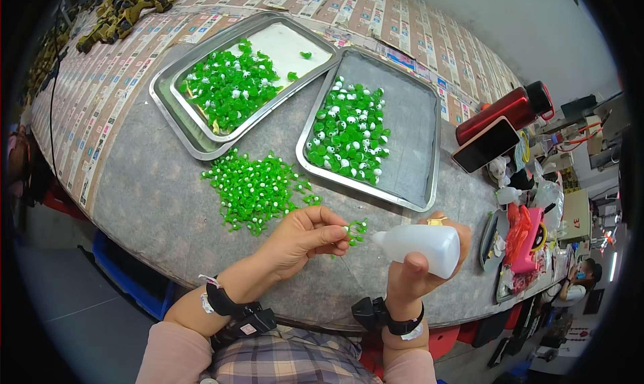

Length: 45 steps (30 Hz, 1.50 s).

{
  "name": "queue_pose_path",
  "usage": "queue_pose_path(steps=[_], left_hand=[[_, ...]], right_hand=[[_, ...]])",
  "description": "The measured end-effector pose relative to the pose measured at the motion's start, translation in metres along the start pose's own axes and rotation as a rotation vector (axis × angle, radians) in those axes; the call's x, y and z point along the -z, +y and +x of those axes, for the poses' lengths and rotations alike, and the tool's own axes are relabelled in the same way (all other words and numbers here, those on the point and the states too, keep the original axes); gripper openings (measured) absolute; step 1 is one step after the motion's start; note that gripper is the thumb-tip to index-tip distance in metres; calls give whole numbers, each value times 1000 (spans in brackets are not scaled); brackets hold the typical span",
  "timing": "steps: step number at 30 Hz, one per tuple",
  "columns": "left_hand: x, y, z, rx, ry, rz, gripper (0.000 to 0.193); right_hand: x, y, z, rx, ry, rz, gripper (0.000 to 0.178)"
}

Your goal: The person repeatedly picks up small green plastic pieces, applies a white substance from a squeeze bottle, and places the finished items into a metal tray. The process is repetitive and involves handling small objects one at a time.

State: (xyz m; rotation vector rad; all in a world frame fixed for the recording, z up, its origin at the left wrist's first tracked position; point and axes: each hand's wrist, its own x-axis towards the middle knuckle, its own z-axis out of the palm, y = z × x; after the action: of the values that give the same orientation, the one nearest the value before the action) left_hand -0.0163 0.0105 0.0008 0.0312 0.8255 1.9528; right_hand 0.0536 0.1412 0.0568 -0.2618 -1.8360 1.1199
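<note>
Fingers of our left hand (303, 238) pinch a small green piece (346, 231) near the bench's front edge, just in front of the loose green pile (258, 189). Our right hand (416, 270) is clamped around a white squeeze bottle (419, 244), nozzle toward the piece. Two steel trays (409, 122) of green pieces sit further back.

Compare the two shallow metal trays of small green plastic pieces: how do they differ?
The left metal tray sits nested in a second tray; the right metal tray lies alone. The left tray shows a white floor at its far end, the right a grey one. Both hold a heap of green pieces with white dots.
</note>
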Motion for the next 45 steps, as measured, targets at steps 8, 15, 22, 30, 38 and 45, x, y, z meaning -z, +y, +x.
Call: queue_pose_path(steps=[8, 15, 22, 30, 38, 45], left_hand=[[0, 0, 0, 1, -1, 8, 10], [-2, 3, -1, 18, 11, 10, 10], [-1, 3, -1, -6, 16, 37, 9], [-5, -1, -1, -299, 38, 242, 10], [-3, -1, -2, -322, 37, 264, 10], [-6, 0, -2, -325, 17, 250, 11]], right_hand=[[2, 11, -2, 109, 62, 81, 57], [7, 14, -1, 69, 71, 107, 57], [3, 10, 1, 43, 67, -96, 63], [8, 13, -2, 19, 96, 87, 58], [4, 11, -2, -2, 15, -23, 58], [28, 15, 13, -63, 291, 158, 54]])
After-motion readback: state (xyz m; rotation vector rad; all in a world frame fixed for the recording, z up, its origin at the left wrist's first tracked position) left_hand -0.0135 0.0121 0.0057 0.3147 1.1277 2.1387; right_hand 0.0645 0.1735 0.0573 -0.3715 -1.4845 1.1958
